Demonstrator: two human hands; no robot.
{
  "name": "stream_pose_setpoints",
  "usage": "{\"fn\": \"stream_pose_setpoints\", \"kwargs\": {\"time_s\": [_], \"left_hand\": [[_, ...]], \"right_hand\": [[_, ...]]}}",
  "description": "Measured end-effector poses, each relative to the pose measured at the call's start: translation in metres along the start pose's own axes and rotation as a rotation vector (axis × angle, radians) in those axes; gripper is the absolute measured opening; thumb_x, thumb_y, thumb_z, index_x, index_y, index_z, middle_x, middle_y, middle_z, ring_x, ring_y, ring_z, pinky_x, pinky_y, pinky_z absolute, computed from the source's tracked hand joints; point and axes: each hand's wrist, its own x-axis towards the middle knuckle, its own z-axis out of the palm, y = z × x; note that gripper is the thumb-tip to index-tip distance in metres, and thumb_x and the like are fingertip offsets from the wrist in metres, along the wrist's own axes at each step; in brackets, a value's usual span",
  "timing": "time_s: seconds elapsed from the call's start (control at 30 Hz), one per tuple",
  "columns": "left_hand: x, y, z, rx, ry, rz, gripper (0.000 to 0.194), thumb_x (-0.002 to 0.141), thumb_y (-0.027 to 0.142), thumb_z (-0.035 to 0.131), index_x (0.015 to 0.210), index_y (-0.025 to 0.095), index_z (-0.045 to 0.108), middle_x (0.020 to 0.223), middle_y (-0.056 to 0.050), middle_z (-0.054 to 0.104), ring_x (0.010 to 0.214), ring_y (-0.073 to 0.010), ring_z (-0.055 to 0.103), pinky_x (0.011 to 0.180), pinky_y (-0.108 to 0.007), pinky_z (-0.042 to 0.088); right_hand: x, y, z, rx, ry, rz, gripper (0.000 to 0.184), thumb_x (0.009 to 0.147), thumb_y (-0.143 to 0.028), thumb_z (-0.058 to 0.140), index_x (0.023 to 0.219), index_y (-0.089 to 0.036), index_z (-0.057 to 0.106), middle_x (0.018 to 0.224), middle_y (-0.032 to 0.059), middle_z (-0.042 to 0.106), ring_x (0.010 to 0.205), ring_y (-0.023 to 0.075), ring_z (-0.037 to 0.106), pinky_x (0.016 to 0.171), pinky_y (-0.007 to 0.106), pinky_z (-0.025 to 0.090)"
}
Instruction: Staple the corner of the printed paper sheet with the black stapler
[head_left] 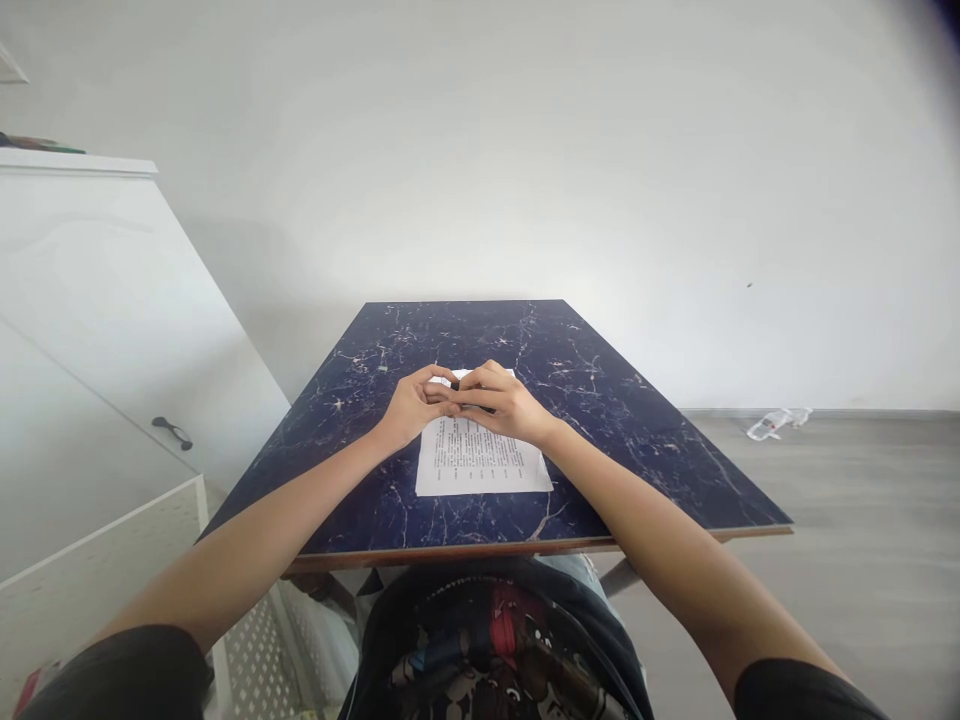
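Observation:
A white sheet of paper [484,465], printed with lines of text, lies on the dark blue marbled table in front of me. Above its upper half my left hand [418,405] and my right hand [504,402] meet, fingers bent and closed together. Between the fingertips a small dark object [455,385] peeks out. Most of it is hidden by the fingers, so its kind cannot be made out. The lower part of the paper shows below the hands. Whether more than one sheet lies there, I cannot tell.
The table [600,460] stands close to the pale wall, its near edge at my body. To the left is a white cabinet [112,290] with a dark handle [172,433]. Clear plastic packaging [776,423] lies on the grey floor at the right.

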Motion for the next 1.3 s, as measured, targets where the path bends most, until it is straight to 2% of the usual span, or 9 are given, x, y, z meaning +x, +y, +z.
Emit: {"fn": "stream_pose_setpoints", "kwargs": {"time_s": [0.13,0.27,0.33,0.43,0.6,0.8,1.0,1.17,1.3], "left_hand": [[0.002,0.001,0.001,-0.022,-0.006,-0.015,0.057,0.067,0.046,0.096,0.110,0.021,0.068,0.097,-0.011,0.081,0.086,-0.0291,0.079,0.081,-0.042,0.063],[0.010,0.005,-0.015,0.065,0.095,0.047,0.047,0.090,0.061,0.074,0.110,0.020,0.066,0.093,-0.012,0.080,0.084,-0.0291,0.079,0.075,-0.041,0.063],[0.017,0.004,-0.040,0.259,0.235,0.084,0.042,0.100,0.060,0.058,0.107,0.020,0.067,0.080,-0.009,0.077,0.073,-0.0262,0.076,0.071,-0.039,0.062],[0.024,-0.007,-0.095,0.765,0.441,0.077,0.024,0.100,0.040,0.060,0.107,0.020,0.071,0.080,-0.008,0.076,0.074,-0.0261,0.074,0.083,-0.043,0.059],[0.030,-0.041,-0.158,1.145,0.267,-0.066,0.028,0.086,0.017,0.065,0.111,0.017,0.077,0.131,-0.019,0.072,0.128,-0.0379,0.063,0.116,-0.054,0.041],[0.035,-0.056,-0.148,1.109,0.217,-0.094,0.019,0.084,0.015,0.065,0.096,0.021,0.079,0.116,-0.017,0.076,0.121,-0.0389,0.066,0.117,-0.057,0.037],[0.037,-0.047,-0.138,1.017,0.238,-0.079,0.009,0.081,0.022,0.073,0.073,0.024,0.072,0.089,-0.014,0.074,0.105,-0.0366,0.069,0.107,-0.051,0.046],[0.034,-0.044,-0.111,0.808,0.268,-0.067,0.019,0.094,0.034,0.061,0.101,0.022,0.075,0.089,-0.010,0.075,0.082,-0.0257,0.072,0.084,-0.041,0.058],[0.027,-0.033,-0.085,0.320,0.267,-0.090,0.032,0.089,0.047,0.070,0.102,0.018,0.076,0.093,-0.011,0.074,0.080,-0.0224,0.071,0.073,-0.036,0.060]], "right_hand": [[0.001,-0.004,-0.004,0.128,0.065,0.034,0.011,0.102,-0.030,0.064,0.104,-0.025,0.074,0.107,0.0091,0.071,0.096,0.0219,0.066,0.083,0.043,0.058],[0.000,0.003,-0.012,0.255,0.244,0.248,0.015,0.096,-0.033,0.070,0.085,-0.024,0.073,0.100,0.0079,0.071,0.091,0.0213,0.069,0.079,0.040,0.062],[-0.009,0.021,-0.023,0.266,0.363,0.412,0.014,0.091,-0.035,0.075,0.084,-0.023,0.073,0.100,0.0068,0.073,0.092,0.0219,0.071,0.082,0.041,0.063],[-0.038,0.066,-0.045,0.148,0.481,0.735,0.015,0.083,-0.034,0.079,0.087,-0.021,0.074,0.095,0.0063,0.076,0.086,0.0225,0.073,0.084,0.040,0.063],[-0.105,0.135,-0.076,-0.249,0.286,1.212,0.009,0.071,-0.027,0.080,0.072,-0.018,0.078,0.073,0.0070,0.076,0.077,0.0272,0.074,0.089,0.041,0.058],[-0.136,0.158,-0.076,-0.360,0.196,1.290,0.008,0.071,-0.026,0.076,0.069,-0.019,0.081,0.075,0.0107,0.077,0.087,0.0327,0.074,0.095,0.044,0.055],[-0.127,0.153,-0.073,-0.407,0.152,1.140,0.033,0.076,-0.024,0.071,0.105,-0.015,0.083,0.113,0.0164,0.078,0.109,0.0341,0.069,0.107,0.050,0.048],[-0.097,0.132,-0.064,-0.375,0.129,0.972,0.028,0.084,-0.027,0.065,0.103,-0.017,0.082,0.109,0.0126,0.077,0.095,0.0280,0.069,0.100,0.045,0.051],[-0.068,0.104,-0.046,-0.265,0.088,0.745,0.021,0.088,-0.028,0.062,0.094,-0.021,0.081,0.102,0.0084,0.077,0.091,0.0257,0.067,0.093,0.043,0.052]]}}
